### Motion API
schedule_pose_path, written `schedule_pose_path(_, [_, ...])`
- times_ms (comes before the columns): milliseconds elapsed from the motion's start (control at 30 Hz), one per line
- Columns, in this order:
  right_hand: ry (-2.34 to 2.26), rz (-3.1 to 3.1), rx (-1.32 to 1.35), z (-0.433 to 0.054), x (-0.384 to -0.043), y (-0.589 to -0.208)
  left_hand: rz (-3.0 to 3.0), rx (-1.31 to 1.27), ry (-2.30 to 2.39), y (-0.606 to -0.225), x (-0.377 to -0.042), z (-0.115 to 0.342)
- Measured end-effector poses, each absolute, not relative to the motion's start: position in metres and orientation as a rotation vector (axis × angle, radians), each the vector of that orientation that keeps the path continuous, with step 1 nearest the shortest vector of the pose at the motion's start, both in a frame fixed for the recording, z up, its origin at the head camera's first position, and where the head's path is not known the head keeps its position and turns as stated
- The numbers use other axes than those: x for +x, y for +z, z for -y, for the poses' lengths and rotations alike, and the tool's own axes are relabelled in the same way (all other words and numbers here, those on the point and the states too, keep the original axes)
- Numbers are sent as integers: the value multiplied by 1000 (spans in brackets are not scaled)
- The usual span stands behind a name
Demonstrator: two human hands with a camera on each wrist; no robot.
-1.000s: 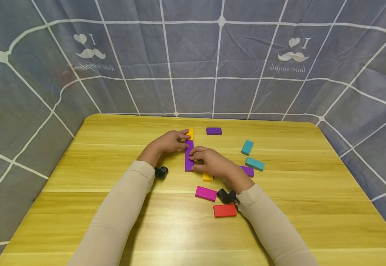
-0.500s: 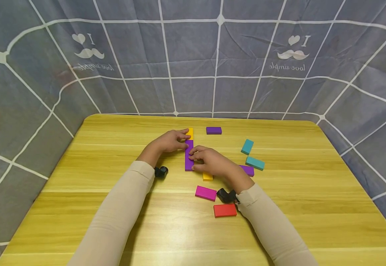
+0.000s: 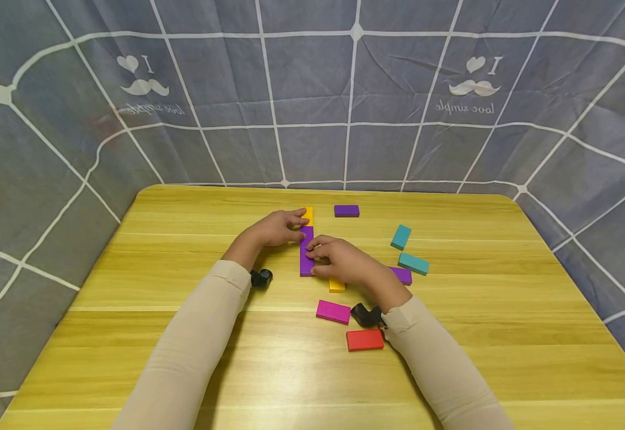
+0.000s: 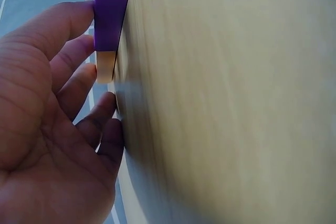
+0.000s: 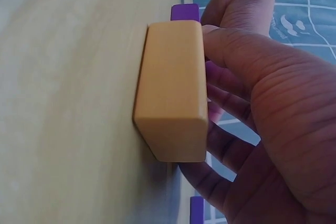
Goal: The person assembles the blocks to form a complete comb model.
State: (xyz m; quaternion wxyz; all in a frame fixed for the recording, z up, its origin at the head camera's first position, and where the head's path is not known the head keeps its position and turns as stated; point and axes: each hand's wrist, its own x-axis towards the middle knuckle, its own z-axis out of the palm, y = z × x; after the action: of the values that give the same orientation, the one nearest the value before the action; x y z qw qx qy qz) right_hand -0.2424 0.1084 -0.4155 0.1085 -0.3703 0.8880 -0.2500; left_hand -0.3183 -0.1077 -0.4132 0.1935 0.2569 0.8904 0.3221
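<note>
Wood-grain tabletop [image 3: 495, 286]; my left hand [image 3: 276, 229] and right hand [image 3: 343, 261] are touching the purple-yellow block row [image 3: 304, 264], fingers parted, uneven pushing risking skew

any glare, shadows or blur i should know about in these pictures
Head: pale sheen on the near tabletop, soft shadow beside the left sleeve, backdrop lines curving; left wrist: dim, wood grain soft, shadow past the left hand; right wrist: dim, tabletop blurred, yellow block edges sharper.

A white-gridded grey cloth [image 3: 312, 80] hangs behind and beside the wood-grained surface [image 3: 183, 239], which bears two teal blocks [image 3: 401, 237] [image 3: 413, 264], a magenta block [image 3: 333, 312] and, near it, a red block [image 3: 364, 340].
</note>
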Motion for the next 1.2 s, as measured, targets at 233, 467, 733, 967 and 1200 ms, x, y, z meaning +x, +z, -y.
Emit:
schedule_pose_path(233, [-725, -2620, -1101, -108, -243, -416, -2504, 719, 884, -412, -316, 106])
schedule_pose_path(467, [-719, -2626, -1097, -109, -243, -415, -2494, 719, 873, -410, -311, 107])
schedule_pose_path(733, [-735, -2615, -1077, -109, -243, -417, -2490, 734, 845, -410, -308, 110])
schedule_pose_path(967, [-746, -2622, -1090, -109, -242, -417, -2488, 739, 855, -410, -304, 112])
schedule_pose_path(1200, [-754, -2616, -1076, -109, -241, -416, -2474, 756, 845, -408, -300, 113])
